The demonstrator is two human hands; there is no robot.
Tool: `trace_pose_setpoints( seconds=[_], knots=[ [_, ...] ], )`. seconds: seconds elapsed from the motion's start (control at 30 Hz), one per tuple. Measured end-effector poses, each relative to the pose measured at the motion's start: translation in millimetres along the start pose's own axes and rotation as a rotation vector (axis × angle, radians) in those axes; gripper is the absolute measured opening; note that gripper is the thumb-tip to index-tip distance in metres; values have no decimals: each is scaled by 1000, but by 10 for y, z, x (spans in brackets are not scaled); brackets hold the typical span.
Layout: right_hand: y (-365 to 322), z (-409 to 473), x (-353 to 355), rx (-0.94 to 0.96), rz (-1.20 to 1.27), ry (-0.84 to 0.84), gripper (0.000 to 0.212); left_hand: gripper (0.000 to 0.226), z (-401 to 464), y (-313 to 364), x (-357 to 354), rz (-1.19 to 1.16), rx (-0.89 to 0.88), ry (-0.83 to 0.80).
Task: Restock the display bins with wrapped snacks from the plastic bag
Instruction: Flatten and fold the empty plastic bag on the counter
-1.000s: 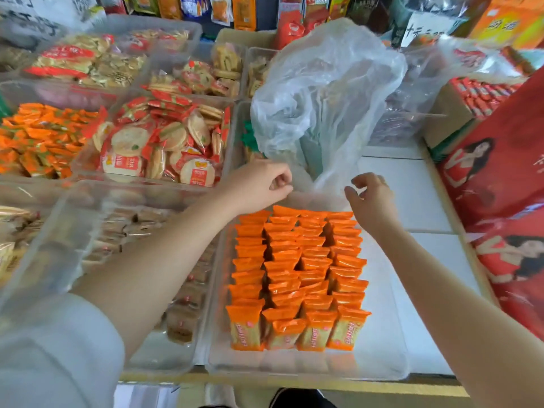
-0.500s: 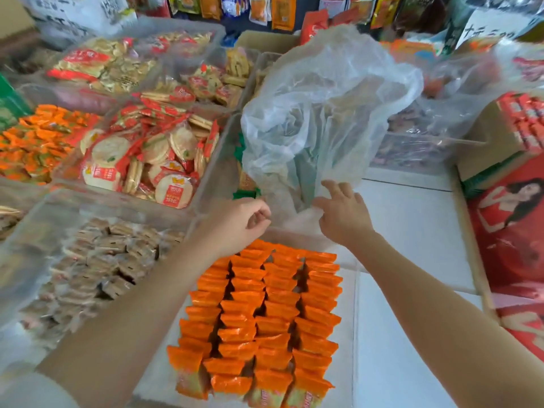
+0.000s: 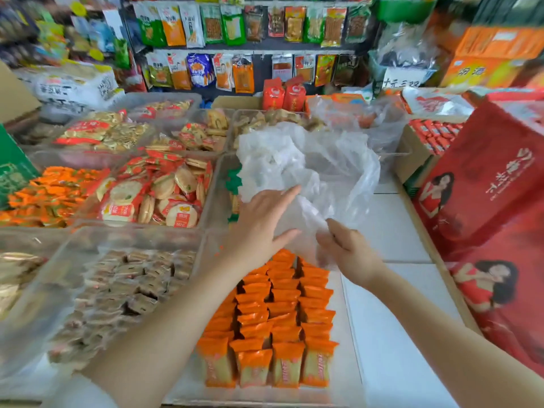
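Having uncurled, left hand (image 3: pixel 259 228) now flat against plastic bag (image 3: pixel 309 172), right hand (image 3: pixel 347 248) pinching it

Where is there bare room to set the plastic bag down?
The white tiled counter is bare between the orange snack bin and the red boxes. Left of it, bins stand edge to edge; behind the plastic bag, boxes crowd the counter.

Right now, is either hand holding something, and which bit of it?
The right hand grips the crumpled clear plastic bag by its lower near edge. The left hand is open, fingers straight against the bag, gripping nothing.
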State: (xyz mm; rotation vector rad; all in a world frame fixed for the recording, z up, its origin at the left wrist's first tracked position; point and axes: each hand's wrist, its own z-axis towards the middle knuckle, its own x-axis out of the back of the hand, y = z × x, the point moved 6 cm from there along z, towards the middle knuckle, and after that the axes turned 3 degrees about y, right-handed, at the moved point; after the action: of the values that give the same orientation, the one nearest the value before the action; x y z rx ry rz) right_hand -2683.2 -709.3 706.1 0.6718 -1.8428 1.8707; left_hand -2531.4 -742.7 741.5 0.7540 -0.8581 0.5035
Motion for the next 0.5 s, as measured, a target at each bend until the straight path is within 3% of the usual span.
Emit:
trace_pose_setpoints(
  seconds=[0.07, 0.17, 0.27, 0.4, 0.5],
  knots=[
    [-52, -275, -201, 31, 13, -96, 17, 41, -237, 41, 79, 25, -82, -25],
    [-138, -713, -475, 112, -138, -176, 41, 24, -707, 41, 114, -7, -162, -106],
    [-252, -1176, -725, 212, -176, -202, 32, 36, -1295, 110, 100, -83, -261, -216],
    [-305, -1599, -853, 211, -166, -259, 20, 61, -1796, 171, 207, -125, -330, -203],
    [-343, -1784, -834, 260, -285, -179, 14, 55, -2027, 237, 276, -139, -359, -174]
  ],
)
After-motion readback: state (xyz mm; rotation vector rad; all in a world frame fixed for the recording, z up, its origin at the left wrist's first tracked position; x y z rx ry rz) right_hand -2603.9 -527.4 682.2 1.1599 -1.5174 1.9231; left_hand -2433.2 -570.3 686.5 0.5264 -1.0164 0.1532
